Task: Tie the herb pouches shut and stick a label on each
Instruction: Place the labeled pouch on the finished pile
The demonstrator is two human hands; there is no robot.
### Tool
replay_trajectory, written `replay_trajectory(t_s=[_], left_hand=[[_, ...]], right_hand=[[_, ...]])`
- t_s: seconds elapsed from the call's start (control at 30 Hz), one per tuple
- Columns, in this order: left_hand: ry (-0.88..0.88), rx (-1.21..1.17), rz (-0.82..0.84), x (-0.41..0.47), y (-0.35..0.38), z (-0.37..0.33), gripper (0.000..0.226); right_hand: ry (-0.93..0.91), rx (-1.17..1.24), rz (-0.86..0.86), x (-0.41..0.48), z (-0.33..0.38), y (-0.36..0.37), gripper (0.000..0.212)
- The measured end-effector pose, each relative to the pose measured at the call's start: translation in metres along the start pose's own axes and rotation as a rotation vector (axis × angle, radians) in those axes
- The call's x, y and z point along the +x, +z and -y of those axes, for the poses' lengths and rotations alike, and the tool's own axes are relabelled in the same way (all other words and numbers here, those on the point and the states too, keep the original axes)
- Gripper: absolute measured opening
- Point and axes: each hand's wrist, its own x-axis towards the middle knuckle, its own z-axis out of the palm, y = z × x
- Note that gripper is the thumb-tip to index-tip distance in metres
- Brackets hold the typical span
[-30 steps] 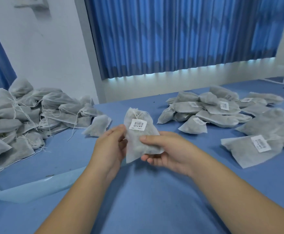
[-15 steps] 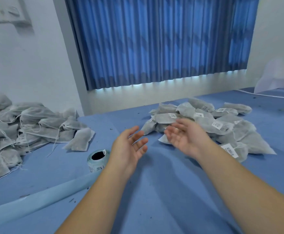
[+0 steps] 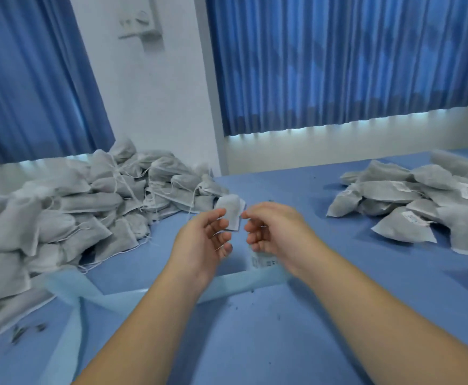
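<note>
Head view: small grey mesh herb pouch (image 3: 230, 215) sits at the near edge of the left heap on the blue desk (image 3: 255, 343), between both hands. Left hand (image 3: 206, 241) grip slack, fingers loosely curled, nothing held; index tip overlaps the pouch's left edge, contact unclear through blur. Right hand (image 3: 273, 232) grip also slack and empty, just right of the pouch. White label roll (image 3: 263, 261) partly hidden under right hand; pale blue backing strip (image 3: 244, 282) runs left across the desk. Heap of unlabelled grey string-tied pouches (image 3: 88, 207) on the left, pile of labelled grey pouches (image 3: 410, 207) on the right. Blue curtains (image 3: 338, 65) behind.
</note>
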Motion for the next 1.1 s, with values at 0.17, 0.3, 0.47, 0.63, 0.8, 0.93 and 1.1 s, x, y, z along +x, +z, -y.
replay_trajectory(t_s=[0.17,0.3,0.47,0.63,0.8,0.93,1.1], left_hand=[[0.012,0.148,-0.088,0.008,-0.047,-0.031,0.01],[0.04,0.404,-0.18,0.021,-0.077,-0.048,0.006],[0.349,1.288,-0.442,0.053,-0.123,-0.061,0.009],[0.275,0.668,-0.741,0.079,-0.173,-0.069,0.012],[-0.044,-0.116,-0.547,0.083,-0.196,-0.057,0.004],[0.052,-0.277,-0.56,0.089,-0.207,-0.055,0.011],[0.068,-0.373,-0.599,0.1,-0.214,-0.058,0.03]], right_hand=[[-0.25,-0.435,0.06,0.004,-0.026,0.067,0.019],[-0.578,-0.754,0.046,0.003,-0.05,0.075,0.019],[-0.6,-0.839,0.037,0.007,-0.062,0.064,0.01],[-0.632,-0.865,0.072,0.008,-0.066,0.065,0.014],[-0.625,-0.895,0.12,0.008,-0.07,0.072,0.017],[-0.64,-0.888,0.139,0.006,-0.07,0.072,0.016],[-0.643,-0.885,0.136,0.006,-0.07,0.07,0.013]])
